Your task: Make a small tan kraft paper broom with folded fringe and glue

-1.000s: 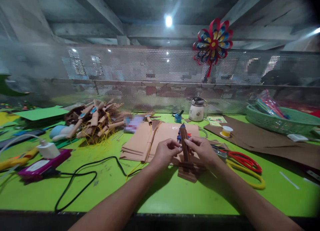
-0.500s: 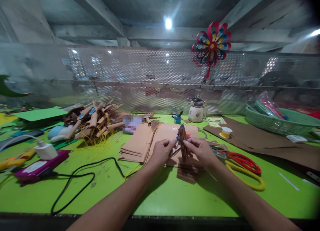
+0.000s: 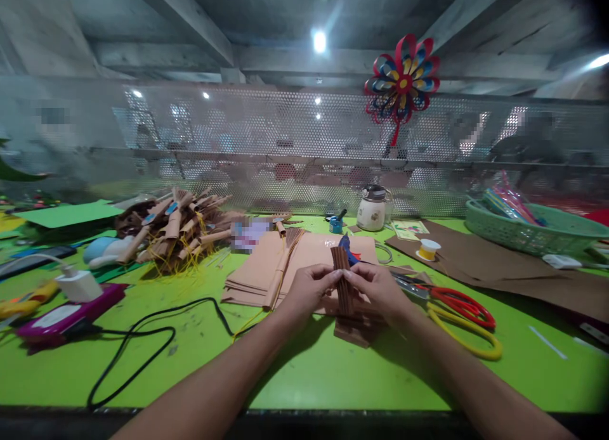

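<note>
My left hand (image 3: 309,290) and my right hand (image 3: 377,288) meet over the green table (image 3: 200,370), both pinching a narrow strip of pleated brown paper (image 3: 341,281) that stands upright between them. Its lower end touches a small stack of folded brown pieces (image 3: 354,329) lying on the table. Just behind the strip lies a pile of tan paper sheets (image 3: 266,269) with a small paper broom (image 3: 285,262) on it. A blue and red object (image 3: 348,252) shows just behind the strip's top.
Red-handled scissors (image 3: 464,307) and a yellow loop (image 3: 469,338) lie right of my hands. A heap of rolled paper brooms (image 3: 176,231) sits back left, a black cable (image 3: 157,338) and a pink device (image 3: 66,316) at left, a green basket (image 3: 533,227) far right, a white jar (image 3: 373,212) behind.
My two hands have drawn closer together on the pleated strip, and the strip has shifted slightly left and lower. Everything else on the table stays put.
</note>
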